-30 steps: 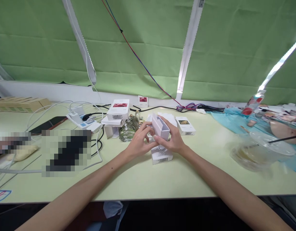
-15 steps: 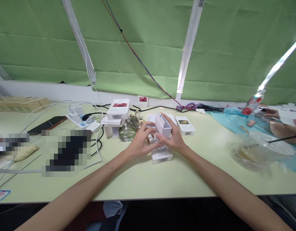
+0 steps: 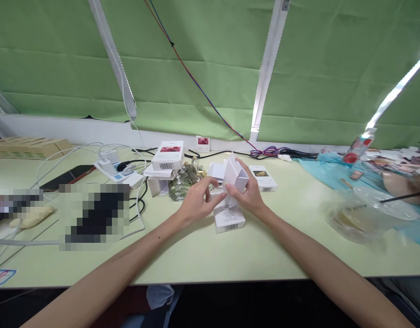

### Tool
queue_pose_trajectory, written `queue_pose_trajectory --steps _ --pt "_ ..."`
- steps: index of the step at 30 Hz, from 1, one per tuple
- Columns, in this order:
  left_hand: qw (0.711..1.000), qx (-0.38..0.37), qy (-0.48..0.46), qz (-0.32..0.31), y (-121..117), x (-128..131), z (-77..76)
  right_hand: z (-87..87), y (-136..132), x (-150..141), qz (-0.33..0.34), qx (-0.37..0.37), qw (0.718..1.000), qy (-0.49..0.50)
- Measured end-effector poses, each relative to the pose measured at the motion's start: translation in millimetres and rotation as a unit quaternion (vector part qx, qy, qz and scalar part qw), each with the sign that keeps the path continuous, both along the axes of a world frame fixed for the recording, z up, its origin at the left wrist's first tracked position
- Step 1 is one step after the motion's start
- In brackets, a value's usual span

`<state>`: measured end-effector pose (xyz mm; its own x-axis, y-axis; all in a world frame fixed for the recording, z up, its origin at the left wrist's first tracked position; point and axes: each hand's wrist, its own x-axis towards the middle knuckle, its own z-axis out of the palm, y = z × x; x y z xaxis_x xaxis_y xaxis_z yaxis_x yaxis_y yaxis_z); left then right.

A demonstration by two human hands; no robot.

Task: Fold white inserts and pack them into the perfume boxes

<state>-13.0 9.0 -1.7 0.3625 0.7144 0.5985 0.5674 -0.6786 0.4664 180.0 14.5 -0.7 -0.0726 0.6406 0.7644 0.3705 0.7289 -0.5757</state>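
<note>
My right hand (image 3: pixel 249 193) grips a small white carton (image 3: pixel 236 176), tilted, with its open end and a raised flap facing me. Just to the left, my left hand (image 3: pixel 200 200) has its thumb and index finger apart, with nothing visible between them; the thumb tip is close to the carton's lower side. Below both hands a white printed box (image 3: pixel 229 218) with a barcode lies on the table. Clear glass bottles (image 3: pixel 181 184) with gold-coloured parts stand clustered left of my left hand. Behind my right hand lies another white box (image 3: pixel 263 178) with a dark picture.
White boxes with a red picture (image 3: pixel 167 156) are stacked at left, near a power strip (image 3: pixel 116 171) and tangled cables. At right are a plastic cup (image 3: pixel 370 214) with a dark straw, blue plastic sheeting (image 3: pixel 312 171) and a spray can (image 3: pixel 360 146).
The carton in my right hand has turned and tilted, showing more of its open end. My left fingers have drawn back from it. A co-worker's hand at far right has left view.
</note>
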Motion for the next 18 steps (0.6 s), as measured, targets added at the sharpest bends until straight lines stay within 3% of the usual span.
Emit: queue_pose_trajectory --steps 8,18 --pt "0.995 -0.069 0.054 0.040 -1.3 1.6 1.0 0.5 -0.5 1.4 0.032 -0.063 0.995 0.074" --pt "0.988 -0.124 0.081 0.036 -1.5 3.8 0.6 1.3 0.1 0.2 0.042 -0.064 0.993 0.090"
